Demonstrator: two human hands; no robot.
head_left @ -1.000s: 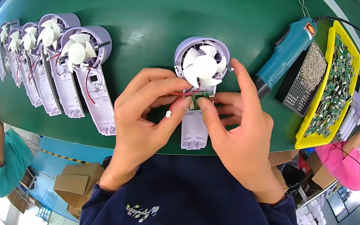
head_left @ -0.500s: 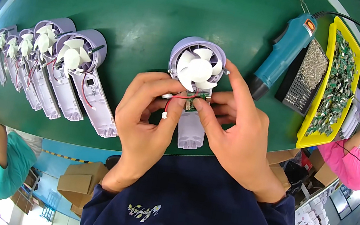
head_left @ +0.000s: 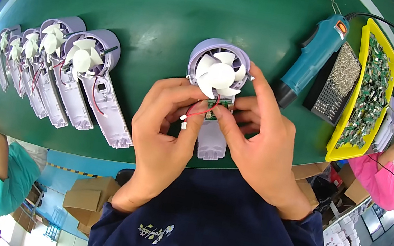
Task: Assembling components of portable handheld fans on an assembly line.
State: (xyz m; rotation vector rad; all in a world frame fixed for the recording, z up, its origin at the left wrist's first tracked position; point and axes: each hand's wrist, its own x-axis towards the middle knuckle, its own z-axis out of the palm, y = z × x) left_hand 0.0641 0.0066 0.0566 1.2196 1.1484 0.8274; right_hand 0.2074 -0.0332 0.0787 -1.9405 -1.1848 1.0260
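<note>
A lilac handheld-fan half shell (head_left: 212, 145) lies in front of me, its white fan blades (head_left: 219, 76) at the far end inside a round ring. In its neck sits a small green circuit board (head_left: 215, 109). My left hand (head_left: 168, 126) is closed at the board's left edge, thumb and forefinger together beside thin red wires (head_left: 200, 115) that end in small white plugs. My right hand (head_left: 264, 139) has its thumb pressed on the board, the forefinger stretched along the ring, and the other fingers curled behind the shell's right side. The fingertips partly cover the board.
Several similar fan shells (head_left: 110, 113) stand in a row on the left of the green table (head_left: 164, 8). To the right lie a teal electric screwdriver (head_left: 313, 56), a black tray of screws (head_left: 327, 100) and a yellow tray (head_left: 330, 154) of circuit boards. Other people sit at both sides.
The red wires have dropped into a loop over my left fingers, and their two white plugs now hang close together. Both hands keep nearly the same grip.
</note>
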